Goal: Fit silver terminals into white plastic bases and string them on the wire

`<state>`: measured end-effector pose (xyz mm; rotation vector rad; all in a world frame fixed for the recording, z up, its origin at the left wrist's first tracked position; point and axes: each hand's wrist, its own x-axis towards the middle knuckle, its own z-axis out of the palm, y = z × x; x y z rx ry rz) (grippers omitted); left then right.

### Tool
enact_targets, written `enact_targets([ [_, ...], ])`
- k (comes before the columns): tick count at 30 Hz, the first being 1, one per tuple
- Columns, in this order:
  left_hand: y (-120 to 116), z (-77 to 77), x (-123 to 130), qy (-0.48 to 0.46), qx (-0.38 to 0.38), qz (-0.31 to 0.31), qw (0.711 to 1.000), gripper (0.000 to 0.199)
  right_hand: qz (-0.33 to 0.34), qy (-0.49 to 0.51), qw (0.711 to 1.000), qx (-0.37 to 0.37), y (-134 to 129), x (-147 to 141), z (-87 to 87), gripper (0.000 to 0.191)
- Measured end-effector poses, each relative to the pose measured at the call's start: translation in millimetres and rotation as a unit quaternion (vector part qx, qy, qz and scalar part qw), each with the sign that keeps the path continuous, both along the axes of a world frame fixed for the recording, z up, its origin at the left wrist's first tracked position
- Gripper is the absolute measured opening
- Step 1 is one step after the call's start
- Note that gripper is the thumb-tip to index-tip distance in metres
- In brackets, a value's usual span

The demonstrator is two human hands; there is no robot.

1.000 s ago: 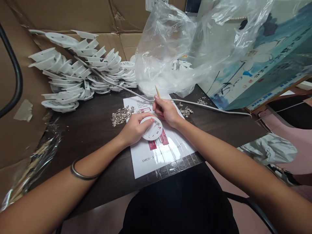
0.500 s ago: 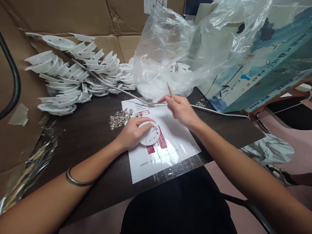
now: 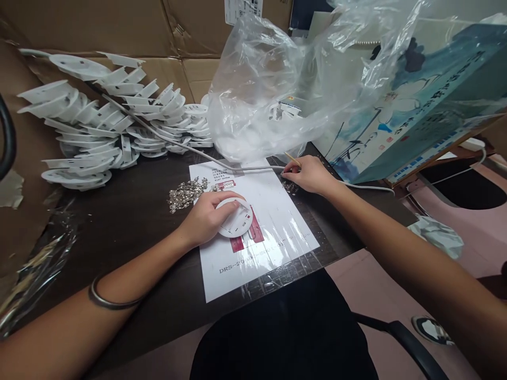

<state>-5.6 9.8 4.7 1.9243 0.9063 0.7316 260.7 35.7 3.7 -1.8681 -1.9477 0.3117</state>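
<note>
A round white plastic disc (image 3: 236, 224) with small slots is gripped by my left hand (image 3: 206, 217), thumb on its face, above a printed sheet (image 3: 285, 227). My right hand (image 3: 311, 175) has a thin wooden stick (image 3: 292, 158) between its fingers, and its fingertips are at a small pile of metal parts (image 3: 290, 187) right of the sheet. Whether those fingertips also pinch a metal part cannot be made out. A larger heap of shiny metal pieces (image 3: 186, 195) lies left of the sheet, close to my left hand.
Stacks of white round parts (image 3: 85, 132) stand at the back left. A grey cable (image 3: 170, 138) crosses the dark table (image 3: 130, 221). Behind the sheet is a clear plastic bag (image 3: 253, 89), with a blue patterned box (image 3: 396, 105) at the right.
My right hand has moved right and down to the small metal pile, its stick now tilted lower. My left hand still holds the disc. The view has shifted slightly.
</note>
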Motion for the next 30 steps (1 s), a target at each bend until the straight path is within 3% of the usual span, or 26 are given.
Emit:
enact_targets([
  [18,-1.8,-0.7,0.8,-0.012,-0.009,0.011,1.000,0.025,0.026,-0.021,0.999,-0.021,4.8,-4.2,1.9,0.012],
  [22,-0.5,-3.1,0.5,-0.035,-0.023,0.022,0.999,0.025,0.008,0.083,0.996,0.023,-0.2,-9.2,8.5,0.005],
  [24,0.1,-4.3,0.5,-0.051,-0.034,0.036,0.997,0.025,0.020,0.235,0.972,0.008,-6.1,-18.1,16.0,0.008],
  [27,1.0,-5.3,0.9,-0.068,-0.055,0.058,0.994,0.024,0.071,0.470,0.873,-0.109,-13.8,-36.8,24.5,0.015],
  [30,1.8,-6.1,1.5,-0.072,-0.068,0.074,0.992,0.025,0.090,0.572,0.798,-0.167,-16.1,-53.2,20.8,0.017],
])
